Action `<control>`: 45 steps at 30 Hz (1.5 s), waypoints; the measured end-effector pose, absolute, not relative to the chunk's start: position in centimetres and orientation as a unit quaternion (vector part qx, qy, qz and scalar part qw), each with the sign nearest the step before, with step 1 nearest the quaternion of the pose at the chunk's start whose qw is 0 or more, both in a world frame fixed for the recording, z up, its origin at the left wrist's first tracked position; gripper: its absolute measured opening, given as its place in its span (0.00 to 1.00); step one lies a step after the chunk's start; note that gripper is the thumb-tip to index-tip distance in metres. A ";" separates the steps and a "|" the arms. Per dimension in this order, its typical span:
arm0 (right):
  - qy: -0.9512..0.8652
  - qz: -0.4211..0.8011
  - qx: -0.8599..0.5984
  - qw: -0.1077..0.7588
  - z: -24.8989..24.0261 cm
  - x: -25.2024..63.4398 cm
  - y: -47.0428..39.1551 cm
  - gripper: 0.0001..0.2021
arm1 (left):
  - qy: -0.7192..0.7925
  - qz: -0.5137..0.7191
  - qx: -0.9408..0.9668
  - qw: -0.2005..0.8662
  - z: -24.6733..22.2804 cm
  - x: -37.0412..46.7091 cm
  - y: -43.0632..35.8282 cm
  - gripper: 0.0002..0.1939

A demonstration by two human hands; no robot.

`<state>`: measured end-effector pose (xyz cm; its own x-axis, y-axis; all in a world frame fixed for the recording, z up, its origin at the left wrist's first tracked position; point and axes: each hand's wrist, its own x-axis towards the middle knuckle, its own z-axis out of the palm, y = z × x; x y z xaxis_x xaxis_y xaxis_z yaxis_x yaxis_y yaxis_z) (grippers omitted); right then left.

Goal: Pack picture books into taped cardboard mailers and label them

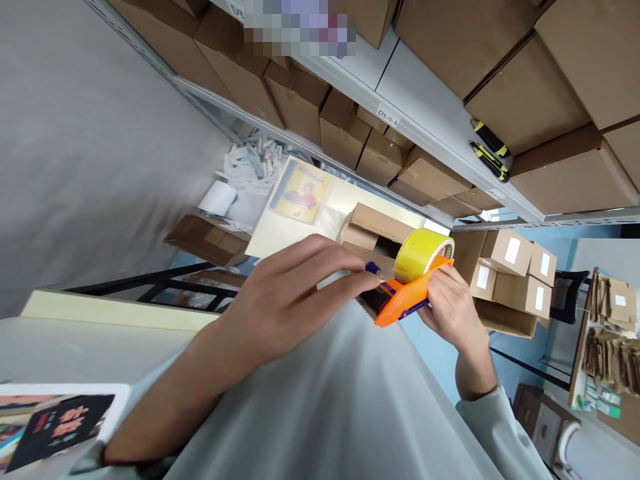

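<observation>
My right hand is closed round an orange tape dispenser with blue parts and a toothed metal edge. A wide roll of yellow tape is mounted on it. My left hand reaches across to the dispenser's front end, its thumb and index finger pinching there beside the blue roller and the toothed edge. Whether the tape's end is between those fingers I cannot make out. Behind the dispenser, an open cardboard box rests on the pale table, partly hidden by my hands and the tape.
A picture sheet in a clear sleeve lies on the table. Shelves ahead hold many cardboard boxes and two yellow-black utility knives. More boxes are stacked at the right. An open carton and white scraps are at the left.
</observation>
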<state>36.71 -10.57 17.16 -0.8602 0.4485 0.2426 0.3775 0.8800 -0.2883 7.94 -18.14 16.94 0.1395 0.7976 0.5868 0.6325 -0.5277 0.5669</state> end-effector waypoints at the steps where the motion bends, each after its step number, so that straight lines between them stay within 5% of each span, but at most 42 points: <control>1: -0.957 0.120 -0.216 0.152 17.1 36.8 -10.6 0.08 | 0.478 0.446 0.750 0.102 16.9 7.8 -18.2 0.14; 14: -0.950 0.210 -0.219 0.069 16.6 36.9 -10.3 0.03 | 0.500 0.449 0.714 0.197 15.4 7.7 -18.8 0.10; 19: -0.936 0.261 -0.231 -0.045 17.0 37.0 -10.3 0.07 | 0.520 0.408 0.687 0.303 12.5 6.8 -18.6 0.08; 29: -0.848 0.336 -0.334 -0.237 20.2 39.0 -3.8 0.19 | 0.580 0.383 0.447 0.563 6.6 5.4 -15.8 0.21; 36: -0.791 0.382 -0.426 -0.216 16.7 36.9 0.6 0.28 | 0.575 0.411 0.306 0.638 1.0 7.1 -13.4 0.30; 45: -0.780 0.400 -0.439 -0.199 16.5 37.6 0.4 0.28 | 0.567 0.393 0.210 0.693 4.4 7.0 -14.7 0.31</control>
<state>37.57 0.35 16.54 -0.5346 0.5254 -0.6619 0.8441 0.2949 -0.4477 6.97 -14.71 4.40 0.0483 0.7831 -0.6201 -0.3069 0.6024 0.7368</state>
